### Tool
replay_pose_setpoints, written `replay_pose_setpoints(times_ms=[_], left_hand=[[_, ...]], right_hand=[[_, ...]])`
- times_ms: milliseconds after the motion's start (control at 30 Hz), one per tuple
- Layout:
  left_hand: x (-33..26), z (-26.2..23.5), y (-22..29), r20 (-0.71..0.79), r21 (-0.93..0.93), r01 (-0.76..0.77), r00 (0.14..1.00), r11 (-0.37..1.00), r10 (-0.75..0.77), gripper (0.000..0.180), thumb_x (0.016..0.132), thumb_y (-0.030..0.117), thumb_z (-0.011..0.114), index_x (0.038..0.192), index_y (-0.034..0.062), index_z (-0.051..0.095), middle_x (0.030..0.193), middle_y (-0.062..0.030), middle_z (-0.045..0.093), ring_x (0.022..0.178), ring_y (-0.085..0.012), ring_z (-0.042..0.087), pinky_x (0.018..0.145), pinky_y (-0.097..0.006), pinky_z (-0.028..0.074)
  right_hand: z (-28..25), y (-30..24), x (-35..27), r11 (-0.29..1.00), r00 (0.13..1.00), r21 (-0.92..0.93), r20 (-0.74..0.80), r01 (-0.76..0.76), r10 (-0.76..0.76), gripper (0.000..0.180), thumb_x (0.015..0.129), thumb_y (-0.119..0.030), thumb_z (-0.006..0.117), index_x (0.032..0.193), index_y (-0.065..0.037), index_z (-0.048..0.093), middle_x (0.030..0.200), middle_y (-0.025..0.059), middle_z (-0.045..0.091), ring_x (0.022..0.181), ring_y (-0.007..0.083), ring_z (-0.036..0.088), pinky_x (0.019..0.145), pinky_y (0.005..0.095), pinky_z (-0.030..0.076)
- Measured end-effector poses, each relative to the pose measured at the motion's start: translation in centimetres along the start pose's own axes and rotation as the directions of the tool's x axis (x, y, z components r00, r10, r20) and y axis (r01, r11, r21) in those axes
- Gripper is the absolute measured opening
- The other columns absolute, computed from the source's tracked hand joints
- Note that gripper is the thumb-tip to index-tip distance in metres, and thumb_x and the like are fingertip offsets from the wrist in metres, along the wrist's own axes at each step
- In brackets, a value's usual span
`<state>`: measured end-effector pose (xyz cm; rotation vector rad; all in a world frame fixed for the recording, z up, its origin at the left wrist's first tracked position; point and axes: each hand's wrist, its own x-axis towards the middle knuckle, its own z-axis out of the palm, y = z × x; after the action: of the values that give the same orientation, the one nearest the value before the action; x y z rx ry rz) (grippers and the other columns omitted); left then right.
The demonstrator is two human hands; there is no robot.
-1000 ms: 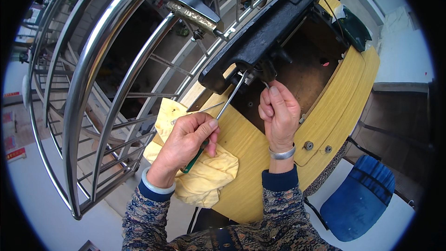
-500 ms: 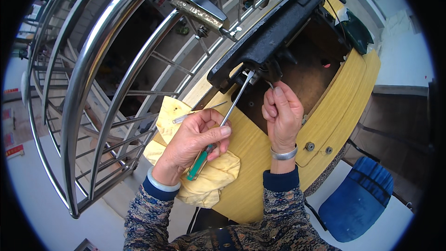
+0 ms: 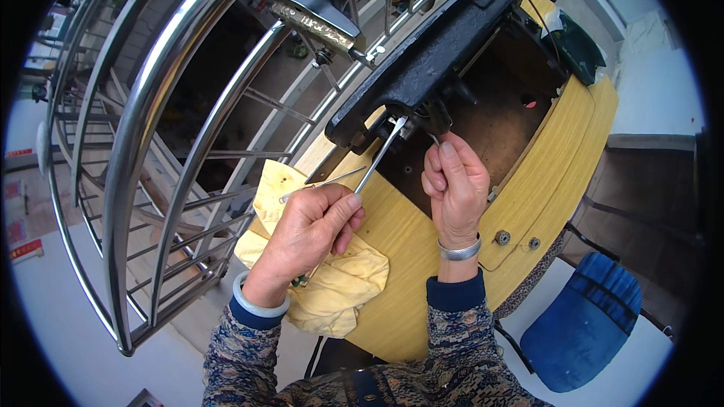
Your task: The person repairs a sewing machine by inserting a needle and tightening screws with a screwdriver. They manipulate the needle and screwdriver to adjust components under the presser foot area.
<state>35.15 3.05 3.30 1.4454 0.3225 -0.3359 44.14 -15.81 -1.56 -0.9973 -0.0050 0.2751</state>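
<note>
since the earlier frames both hands have crept slightly up toward the machine, and the screwdriver shaft now stands a little steeper; the yellow cloth has stayed in place. left hand (image 3: 313, 230) is closed around the handle of the screwdriver (image 3: 377, 160), fingers wrapped and thumb pressed along the shaft, with only a green end of the handle showing below the palm. shaft runs up and to the right from that hand, its tip meeting the underside of the black sewing machine (image 3: 430, 53), which is tilted back above both hands. right hand (image 3: 455, 188) is curled nearly shut, just right of the shaft, fingertips pinched on a small part at the machine's underside; what the part is cannot be told. a silver bangle sits on the right wrist, a pale bangle on the left. yellow cloth (image 3: 339, 286) lies crumpled under and below the left hand, on the yellow wooden bench (image 3: 520, 196), whose dark opening gapes above the right hand. steel railing (image 3: 151, 143) curves away left of the left hand. blue seat (image 3: 581, 332) stands lower right of the right hand.
</note>
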Motion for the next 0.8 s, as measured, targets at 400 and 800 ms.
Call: replay_pose_setpoints(times_ms=[400,800], left_hand=[[1.4,-1.5,-2.4,0.369,-0.684,0.305,0.928,0.663,-0.047,0.027,0.102,0.016,0.053,0.092,-0.0063,0.064,0.074,-0.0104,0.060,0.049,-0.0099,0.053,0.042,-0.022,0.042],[-0.3,0.8,-3.1,-0.066,-0.206,0.041,0.996,0.978,-0.056,0.016,0.099,0.012,0.061,0.102,-0.0044,0.060,0.074,-0.0025,0.060,0.061,-0.0083,0.058,0.056,-0.021,0.048]], right_hand=[[0.0,0.1,0.0,1.000,1.000,-0.003,0.001,0.004,-0.004,0.024,0.102,-0.013,0.053,0.120,0.002,0.059,0.080,0.0021,0.051,0.059,0.0041,0.038,0.047,0.0163,0.028],[-0.2,0.1,0.0,1.000,1.000,0.023,0.017,0.014,-0.015,0.025,0.102,-0.013,0.053,0.121,0.002,0.059,0.080,0.0025,0.052,0.060,0.0045,0.038,0.047,0.0157,0.029]])
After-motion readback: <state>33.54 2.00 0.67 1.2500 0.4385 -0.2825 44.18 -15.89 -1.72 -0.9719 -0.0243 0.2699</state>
